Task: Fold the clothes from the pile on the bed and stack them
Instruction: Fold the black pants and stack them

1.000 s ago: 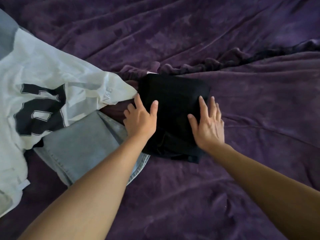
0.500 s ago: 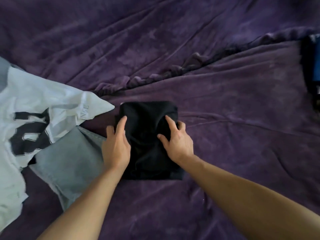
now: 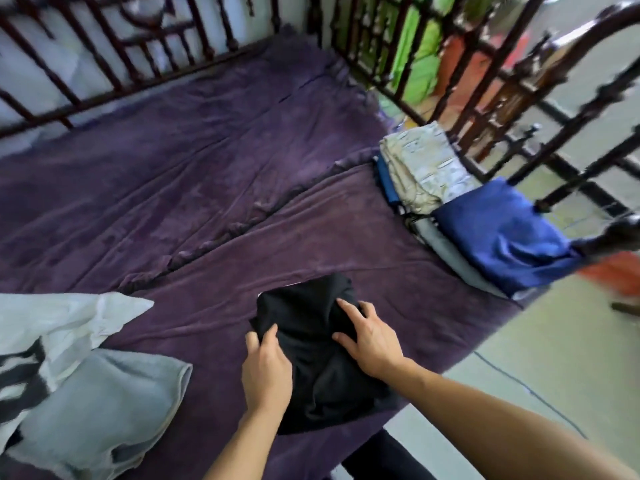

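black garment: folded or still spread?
Folded. The black garment is a compact, layered bundle on the bed, gripped at its sides by the left hand and right hand.

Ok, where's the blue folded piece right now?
Head view: the blue folded piece lies at the right edge of the bed, beside the dark railing, in front of the pale patterned clothes.

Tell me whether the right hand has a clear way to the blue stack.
Probably yes. Only bare blanket lies between the right hand, gripping the black garment, and the blue stack. It sits far off by the rail, so a lean may help.
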`<state>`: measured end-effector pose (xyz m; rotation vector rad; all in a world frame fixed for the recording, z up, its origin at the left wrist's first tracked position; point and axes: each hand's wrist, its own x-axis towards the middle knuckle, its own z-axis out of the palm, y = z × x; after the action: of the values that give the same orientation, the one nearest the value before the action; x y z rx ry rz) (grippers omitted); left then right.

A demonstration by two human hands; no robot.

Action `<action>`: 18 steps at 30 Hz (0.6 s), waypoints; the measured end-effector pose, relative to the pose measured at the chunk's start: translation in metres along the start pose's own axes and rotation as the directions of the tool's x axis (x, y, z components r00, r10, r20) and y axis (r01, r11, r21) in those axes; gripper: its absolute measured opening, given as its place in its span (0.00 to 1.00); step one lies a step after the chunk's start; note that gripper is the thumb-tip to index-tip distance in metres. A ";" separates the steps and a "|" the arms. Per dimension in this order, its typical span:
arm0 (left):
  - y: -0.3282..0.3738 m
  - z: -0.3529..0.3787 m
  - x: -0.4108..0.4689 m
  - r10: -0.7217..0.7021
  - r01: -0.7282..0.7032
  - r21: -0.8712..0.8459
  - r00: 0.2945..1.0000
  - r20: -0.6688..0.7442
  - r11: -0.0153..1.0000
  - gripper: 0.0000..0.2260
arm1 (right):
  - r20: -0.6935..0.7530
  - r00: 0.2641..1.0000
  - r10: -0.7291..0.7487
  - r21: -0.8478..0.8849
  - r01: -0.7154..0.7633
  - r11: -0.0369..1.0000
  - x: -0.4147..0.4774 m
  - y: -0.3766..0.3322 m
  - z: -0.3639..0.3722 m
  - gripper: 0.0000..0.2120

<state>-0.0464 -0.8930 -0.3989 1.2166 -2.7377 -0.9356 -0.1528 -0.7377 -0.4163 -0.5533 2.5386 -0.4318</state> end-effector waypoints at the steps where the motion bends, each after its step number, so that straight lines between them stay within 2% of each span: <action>1: 0.015 0.001 -0.003 0.027 -0.027 -0.015 1.000 0.014 1.000 0.15 | -0.029 1.000 0.011 0.005 -0.010 1.000 -0.006 0.011 -0.013 0.31; 6: 0.104 0.011 -0.009 0.174 -0.158 -0.146 0.979 0.104 0.977 0.17 | -0.177 0.983 0.042 0.009 -0.041 0.999 -0.019 0.073 -0.090 0.32; 11: 0.208 0.029 0.006 0.311 -0.277 -0.229 0.942 0.128 0.933 0.18 | -0.284 0.959 0.021 -0.023 -0.028 0.999 0.009 0.145 -0.173 0.32; 14: 0.274 0.052 0.035 0.320 -0.281 -0.262 0.940 0.117 0.923 0.19 | -0.339 0.941 -0.024 -0.040 0.011 0.999 0.054 0.188 -0.229 0.32; 18: 0.359 0.091 0.086 0.229 -0.195 -0.301 0.970 0.081 0.933 0.19 | -0.334 0.933 -0.132 -0.135 0.091 0.987 0.143 0.236 -0.302 0.32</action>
<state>-0.3699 -0.7168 -0.3067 0.8238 -2.6166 -1.3568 -0.4979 -0.5398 -0.3190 -0.7247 2.8908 -0.4549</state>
